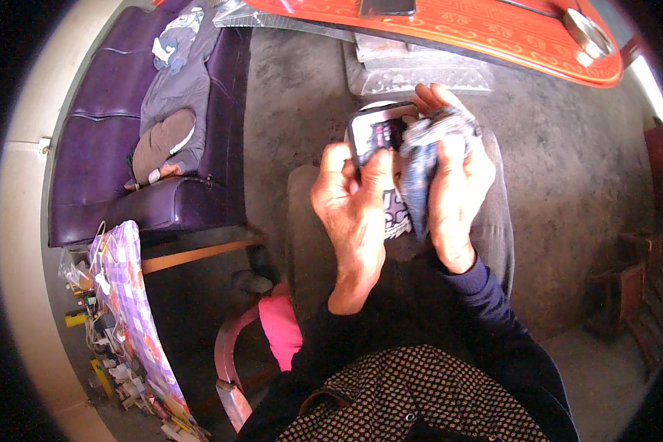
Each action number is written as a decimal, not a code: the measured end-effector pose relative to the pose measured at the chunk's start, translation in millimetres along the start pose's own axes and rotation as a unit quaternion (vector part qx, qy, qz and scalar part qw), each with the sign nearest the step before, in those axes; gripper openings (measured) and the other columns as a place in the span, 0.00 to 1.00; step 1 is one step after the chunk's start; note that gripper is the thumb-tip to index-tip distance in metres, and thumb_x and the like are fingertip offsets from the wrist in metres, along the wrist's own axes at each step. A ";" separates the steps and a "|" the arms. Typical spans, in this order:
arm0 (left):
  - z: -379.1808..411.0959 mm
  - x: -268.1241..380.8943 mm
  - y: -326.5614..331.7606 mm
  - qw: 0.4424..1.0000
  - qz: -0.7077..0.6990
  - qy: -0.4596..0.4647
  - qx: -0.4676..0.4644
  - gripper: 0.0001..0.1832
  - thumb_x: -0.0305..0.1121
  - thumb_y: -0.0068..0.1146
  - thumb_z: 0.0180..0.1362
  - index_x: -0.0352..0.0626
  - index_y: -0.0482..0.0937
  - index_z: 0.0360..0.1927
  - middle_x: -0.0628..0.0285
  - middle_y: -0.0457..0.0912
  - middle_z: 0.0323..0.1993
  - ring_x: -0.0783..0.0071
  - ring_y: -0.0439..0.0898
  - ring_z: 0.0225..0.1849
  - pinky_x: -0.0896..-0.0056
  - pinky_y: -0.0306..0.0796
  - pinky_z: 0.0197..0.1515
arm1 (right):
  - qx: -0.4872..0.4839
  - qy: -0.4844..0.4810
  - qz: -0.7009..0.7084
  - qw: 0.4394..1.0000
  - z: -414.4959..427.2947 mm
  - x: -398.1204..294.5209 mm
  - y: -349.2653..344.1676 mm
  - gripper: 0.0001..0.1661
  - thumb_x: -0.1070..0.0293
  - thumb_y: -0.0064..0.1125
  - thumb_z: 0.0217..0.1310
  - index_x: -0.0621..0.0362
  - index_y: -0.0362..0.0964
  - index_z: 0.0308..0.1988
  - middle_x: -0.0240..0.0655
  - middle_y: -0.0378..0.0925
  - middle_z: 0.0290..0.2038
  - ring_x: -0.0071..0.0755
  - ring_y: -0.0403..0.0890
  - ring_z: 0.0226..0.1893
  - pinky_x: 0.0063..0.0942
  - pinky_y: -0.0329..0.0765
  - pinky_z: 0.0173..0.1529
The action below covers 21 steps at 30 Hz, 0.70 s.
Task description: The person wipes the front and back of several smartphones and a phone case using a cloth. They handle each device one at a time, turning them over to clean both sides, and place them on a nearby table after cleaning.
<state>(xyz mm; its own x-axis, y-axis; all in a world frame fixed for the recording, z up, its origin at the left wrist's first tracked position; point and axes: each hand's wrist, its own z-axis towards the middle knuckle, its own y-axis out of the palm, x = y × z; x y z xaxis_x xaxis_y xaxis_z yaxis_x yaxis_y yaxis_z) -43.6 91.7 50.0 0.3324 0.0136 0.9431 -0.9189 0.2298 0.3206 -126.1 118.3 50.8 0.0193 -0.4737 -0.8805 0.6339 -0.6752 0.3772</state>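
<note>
Above my lap, my left hand (353, 193) holds a dark-framed smartphone (369, 130), its thumb lying over the lower part of the glossy face. Close beside it on the right, my right hand (456, 188) grips a bunched blue and whitish cloth (422, 166); its fingertips reach up behind the cloth near the phone's top corner. The cloth looks slightly blurred. Below the phone, between both hands, shows a piece with a bold black-and-white pattern (396, 215); whether it belongs to the cloth or is a separate thing, I cannot tell.
An orange-red patterned table (475, 38) spans the top, bearing a dark flat device (388, 6) and a round metal dish (588, 33). Clothes (177, 99) lie on a purple sofa (105, 132) at the left. A checked cloth (130, 287) and clutter (116, 353) are lower left; wooden furniture (621, 287) stands right.
</note>
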 end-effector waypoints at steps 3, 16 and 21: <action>-4.4 5.2 0.2 0.994 0.020 0.017 -0.104 0.15 0.18 0.50 0.54 0.34 0.71 0.46 0.69 0.76 0.30 0.87 0.68 0.29 0.83 0.64 0.31 | -0.079 -0.204 -0.293 0.931 3.5 4.7 -6.6 0.22 0.70 0.51 0.61 0.63 0.68 0.55 0.46 0.68 0.57 0.40 0.70 0.56 0.31 0.64 0.60; -12.1 3.4 -6.4 0.969 -0.049 -0.188 -0.153 0.12 0.19 0.53 0.55 0.30 0.75 0.45 0.64 0.80 0.36 0.82 0.76 0.35 0.79 0.71 0.39 | 0.110 0.191 0.137 0.966 56.4 48.5 -91.6 0.17 0.62 0.43 0.67 0.67 0.68 0.41 0.40 0.77 0.27 0.38 0.81 0.24 0.26 0.76 0.24; -8.6 3.8 -3.2 0.975 -0.072 -0.171 -0.126 0.13 0.19 0.54 0.55 0.30 0.74 0.46 0.63 0.80 0.38 0.81 0.76 0.37 0.78 0.70 0.43 | 0.085 0.205 0.284 0.933 53.5 21.8 -73.7 0.24 0.50 0.43 0.67 0.61 0.67 0.48 0.38 0.79 0.39 0.38 0.80 0.42 0.26 0.77 0.38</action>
<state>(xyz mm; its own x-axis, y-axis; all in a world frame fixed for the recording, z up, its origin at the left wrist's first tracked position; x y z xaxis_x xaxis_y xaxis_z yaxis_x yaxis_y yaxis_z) -37.5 99.4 51.7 0.3244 -0.3517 0.8781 -0.7726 0.4370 0.4605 -213.8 127.5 19.2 0.6310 -0.5493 -0.5479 0.3005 -0.4781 0.8253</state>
